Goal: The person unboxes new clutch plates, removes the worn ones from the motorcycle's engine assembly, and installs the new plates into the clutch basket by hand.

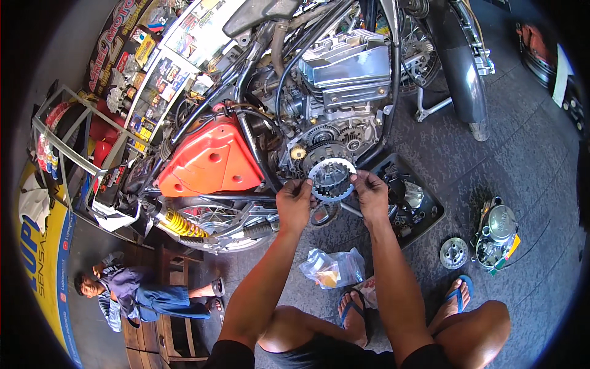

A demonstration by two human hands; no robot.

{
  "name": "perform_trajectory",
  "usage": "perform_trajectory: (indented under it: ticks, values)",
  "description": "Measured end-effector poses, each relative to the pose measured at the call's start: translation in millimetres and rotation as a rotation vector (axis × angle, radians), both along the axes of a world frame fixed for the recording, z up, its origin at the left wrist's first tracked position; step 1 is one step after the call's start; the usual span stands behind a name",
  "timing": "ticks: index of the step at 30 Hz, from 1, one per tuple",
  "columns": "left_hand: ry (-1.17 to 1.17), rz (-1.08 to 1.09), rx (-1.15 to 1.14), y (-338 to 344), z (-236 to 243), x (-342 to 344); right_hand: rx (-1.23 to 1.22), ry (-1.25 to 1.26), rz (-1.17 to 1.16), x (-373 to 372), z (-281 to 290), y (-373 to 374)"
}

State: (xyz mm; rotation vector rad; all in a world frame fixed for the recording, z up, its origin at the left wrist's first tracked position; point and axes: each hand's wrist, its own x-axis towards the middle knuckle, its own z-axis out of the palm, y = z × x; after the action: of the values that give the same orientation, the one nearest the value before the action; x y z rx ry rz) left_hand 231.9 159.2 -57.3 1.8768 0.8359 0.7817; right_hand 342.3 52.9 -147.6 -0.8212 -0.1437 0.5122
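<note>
My left hand (pixel 294 202) and my right hand (pixel 372 195) pinch opposite sides of a ring-shaped clutch plate (pixel 336 197). Its rim is pale, and dark teeth or pads line the inner edge. I hold it up in front of the opened side of a motorcycle engine (pixel 347 67). Behind the ring, a round clutch basket (pixel 326 151) is partly covered by it. Gears (pixel 353 138) and a small brass-coloured gear (pixel 298 152) sit exposed around the basket. Whether the ring touches the basket, I cannot tell.
A black tray (pixel 424 222) of metal parts lies right of my hands. Farther right are a round metal plate (pixel 453 253) and an engine cover (pixel 499 224). A plastic bag (pixel 335 267) rests near my feet. The motorcycle's red side panel (pixel 212 157) is at left; a person (pixel 132 289) sits beyond.
</note>
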Motion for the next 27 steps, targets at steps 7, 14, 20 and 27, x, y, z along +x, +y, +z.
perform_trajectory:
  ticks: [7, 14, 20, 27]
  values:
    - [0.012, 0.022, 0.010, -5.5, 2.2, 1.3, 0.007, -0.023, -0.034, 3.7, -1.4, 2.3]
    - [0.071, 0.083, 0.320, 4.8, -5.1, -2.0, -0.042, -0.066, -0.179, 1.4, -4.5, 14.1]
    - [0.135, 0.165, 0.493, -11.0, 6.5, 7.6, -0.401, -0.198, -0.256, 3.4, 1.7, 13.2]
    - [0.134, 0.177, 0.586, -6.1, 4.2, 6.6, -0.430, -0.374, -0.356, -14.6, 6.5, 11.9]
